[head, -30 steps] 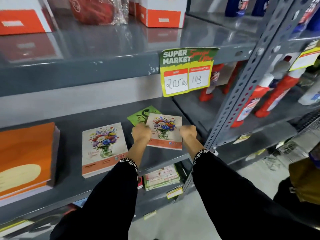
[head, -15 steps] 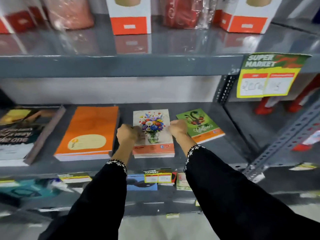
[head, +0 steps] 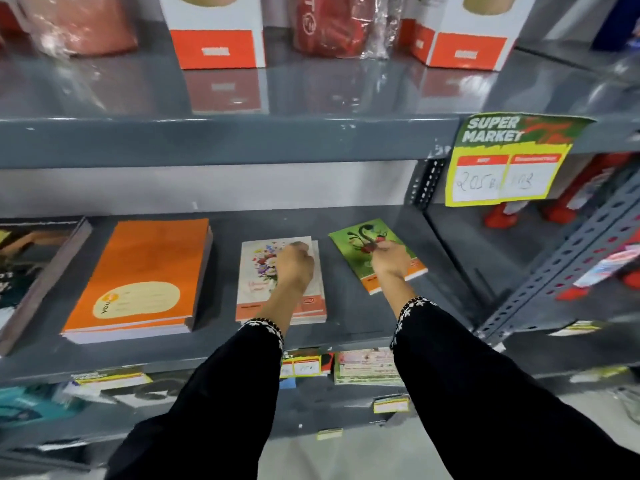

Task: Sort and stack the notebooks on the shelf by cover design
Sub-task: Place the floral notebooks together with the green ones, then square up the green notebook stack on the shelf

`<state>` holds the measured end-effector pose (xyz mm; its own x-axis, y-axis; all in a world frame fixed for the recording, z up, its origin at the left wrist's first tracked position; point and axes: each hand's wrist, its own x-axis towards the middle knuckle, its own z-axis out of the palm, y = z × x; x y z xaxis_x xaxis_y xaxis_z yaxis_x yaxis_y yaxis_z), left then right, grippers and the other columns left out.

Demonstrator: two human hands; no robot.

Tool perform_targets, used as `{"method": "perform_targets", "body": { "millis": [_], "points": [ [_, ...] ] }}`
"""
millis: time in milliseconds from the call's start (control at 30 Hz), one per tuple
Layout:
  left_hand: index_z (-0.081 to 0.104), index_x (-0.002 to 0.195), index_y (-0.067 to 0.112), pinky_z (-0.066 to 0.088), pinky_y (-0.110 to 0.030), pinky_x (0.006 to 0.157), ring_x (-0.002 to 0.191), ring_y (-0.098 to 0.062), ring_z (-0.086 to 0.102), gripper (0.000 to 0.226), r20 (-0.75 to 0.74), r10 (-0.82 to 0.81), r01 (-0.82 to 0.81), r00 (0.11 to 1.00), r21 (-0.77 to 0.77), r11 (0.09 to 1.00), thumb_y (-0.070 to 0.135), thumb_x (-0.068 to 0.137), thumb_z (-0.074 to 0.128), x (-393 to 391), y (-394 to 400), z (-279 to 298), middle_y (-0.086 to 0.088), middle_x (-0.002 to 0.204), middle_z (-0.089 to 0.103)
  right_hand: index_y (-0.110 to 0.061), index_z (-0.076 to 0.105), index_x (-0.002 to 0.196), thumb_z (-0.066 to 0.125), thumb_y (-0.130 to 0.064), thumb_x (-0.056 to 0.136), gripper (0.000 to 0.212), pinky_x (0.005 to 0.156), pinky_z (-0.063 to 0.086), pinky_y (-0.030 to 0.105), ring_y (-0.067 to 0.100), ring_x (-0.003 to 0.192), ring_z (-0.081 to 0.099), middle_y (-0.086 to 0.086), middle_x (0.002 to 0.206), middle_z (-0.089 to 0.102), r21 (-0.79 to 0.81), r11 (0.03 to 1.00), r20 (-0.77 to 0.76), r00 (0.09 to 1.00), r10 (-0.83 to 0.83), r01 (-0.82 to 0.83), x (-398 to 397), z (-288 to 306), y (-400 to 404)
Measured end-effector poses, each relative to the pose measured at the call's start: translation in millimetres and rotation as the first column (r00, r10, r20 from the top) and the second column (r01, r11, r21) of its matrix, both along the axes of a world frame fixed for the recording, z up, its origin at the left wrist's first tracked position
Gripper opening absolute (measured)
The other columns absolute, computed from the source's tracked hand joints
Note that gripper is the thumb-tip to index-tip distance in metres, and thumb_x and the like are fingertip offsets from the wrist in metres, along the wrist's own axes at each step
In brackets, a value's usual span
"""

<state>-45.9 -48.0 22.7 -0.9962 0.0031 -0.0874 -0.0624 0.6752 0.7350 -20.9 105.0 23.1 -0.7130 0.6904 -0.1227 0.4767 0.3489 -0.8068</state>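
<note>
1. Far left on the grey shelf (head: pixel 346 336): dark-covered book (head: pixel 31 271), then a thick orange notebook stack (head: pixel 145 275), flat, untouched.
2. Middle: floral notebooks (head: pixel 258 271), small stack, top copy slightly askew; left hand (head: pixel 294 268) resting on top, fingers curled, grip unclear.
3. Right: green notebook (head: pixel 353 237), lying angled, apart from the floral stack; right hand (head: pixel 389 259) on its cover, fingers pinched, hold uncertain.
</note>
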Motion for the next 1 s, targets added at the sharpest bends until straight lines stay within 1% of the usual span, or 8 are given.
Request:
{"method": "perform_targets", "body": {
  "millis": [167, 300, 400, 500, 600, 767, 833, 1000],
  "points": [
    [0.067, 0.104, -0.005, 0.048, -0.041, 0.090, 0.110, -0.040, 0.060, 0.027, 0.055, -0.220, 0.225, 0.974, -0.105, 0.969, 0.005, 0.088, 0.048, 2.7, 62.3, -10.0, -0.025, 0.115, 0.067, 0.001, 0.064, 0.113, 0.046, -0.001, 0.088, 0.031, 0.092, 0.048, 0.033, 0.035, 0.118, 0.057, 0.021, 0.123, 0.063, 0.013, 0.999, 0.135, 0.990, -0.032, 0.031, 8.3, -5.0, 51.0],
    [0.062, 0.112, -0.008, 0.048, -0.039, 0.094, 0.116, -0.040, 0.057, 0.030, 0.185, -0.183, 0.202, 0.966, -0.094, 0.975, 0.004, 0.089, 0.047, 2.8, 88.6, -15.9, -0.027, 0.121, 0.063, 0.000, 0.051, 0.131, 0.045, -0.004, 0.089, 0.042, 0.100, 0.044, 0.032, 0.033, 0.127, 0.051, 0.019, 0.137, 0.053, 0.021, 0.999, 0.248, 0.968, 0.025, -0.031, 5.7, -11.5, 70.9],
    [0.062, 0.111, -0.009, 0.048, -0.039, 0.095, 0.116, -0.039, 0.057, 0.028, 0.193, -0.162, 0.187, 0.968, -0.119, 0.975, 0.001, 0.090, 0.046, 3.4, 97.4, -17.5, -0.025, 0.121, 0.063, 0.000, 0.055, 0.125, 0.045, -0.008, 0.089, 0.038, 0.099, 0.046, 0.033, 0.033, 0.124, 0.054, 0.019, 0.133, 0.056, 0.067, 0.987, 0.368, 0.923, 0.114, -0.149, 6.3, -13.7, 71.6],
    [0.062, 0.110, -0.009, 0.049, -0.039, 0.093, 0.114, -0.039, 0.059, 0.027, 0.185, -0.118, 0.135, 0.976, -0.085, 0.987, 0.002, 0.089, 0.048, 1.4, 99.7, -20.2, -0.025, 0.119, 0.065, -0.001, 0.055, 0.124, 0.047, -0.014, 0.088, 0.039, 0.101, 0.045, 0.036, 0.034, 0.125, 0.052, 0.019, 0.134, 0.055, 0.097, 0.974, 0.408, 0.901, 0.147, -0.203, 3.8, -18.0, 71.2],
    [0.062, 0.107, -0.008, 0.050, -0.038, 0.090, 0.110, -0.038, 0.060, 0.026, 0.218, -0.053, 0.049, 0.975, 0.023, 0.999, 0.001, 0.088, 0.049, -0.5, 100.8, -21.9, -0.025, 0.116, 0.066, -0.002, 0.055, 0.123, 0.051, -0.021, 0.087, 0.041, 0.100, 0.046, 0.037, 0.034, 0.124, 0.051, 0.018, 0.134, 0.054, 0.098, 0.982, 0.396, 0.912, 0.110, -0.161, 5.8, -13.9, 73.2],
    [0.060, 0.113, -0.007, 0.051, -0.038, 0.092, 0.111, -0.037, 0.061, 0.029, 0.306, 0.039, -0.110, 0.951, 0.218, 0.970, 0.005, 0.089, 0.051, 2.9, 100.6, -19.5, -0.023, 0.119, 0.065, 0.001, 0.061, 0.113, 0.053, -0.012, 0.083, 0.034, 0.084, 0.048, 0.030, 0.032, 0.114, 0.060, 0.018, 0.123, 0.063, 0.018, 1.000, 0.345, 0.939, 0.010, -0.017, 18.7, -15.9, 84.1],
    [0.062, 0.111, -0.006, 0.053, -0.040, 0.094, 0.110, -0.037, 0.061, 0.029, 0.285, 0.071, -0.148, 0.956, 0.257, 0.955, 0.006, 0.087, 0.053, 5.3, 99.0, -17.5, -0.023, 0.117, 0.066, 0.002, 0.064, 0.106, 0.053, -0.012, 0.082, 0.030, 0.076, 0.045, 0.028, 0.033, 0.108, 0.062, 0.019, 0.117, 0.066, 0.006, 0.999, 0.298, 0.954, -0.035, 0.035, 24.3, -15.0, 83.0],
    [0.068, 0.097, -0.002, 0.053, -0.042, 0.093, 0.106, -0.036, 0.060, 0.024, 0.160, 0.163, -0.196, 0.974, 0.217, 0.956, 0.009, 0.083, 0.052, 4.9, 79.2, -4.5, -0.023, 0.105, 0.069, 0.001, 0.069, 0.101, 0.059, -0.014, 0.081, 0.027, 0.086, 0.050, 0.029, 0.031, 0.107, 0.064, 0.018, 0.110, 0.070, -0.021, 0.999, 0.191, 0.981, -0.028, 0.032, 27.6, -4.4, 60.4]
  ]
}}
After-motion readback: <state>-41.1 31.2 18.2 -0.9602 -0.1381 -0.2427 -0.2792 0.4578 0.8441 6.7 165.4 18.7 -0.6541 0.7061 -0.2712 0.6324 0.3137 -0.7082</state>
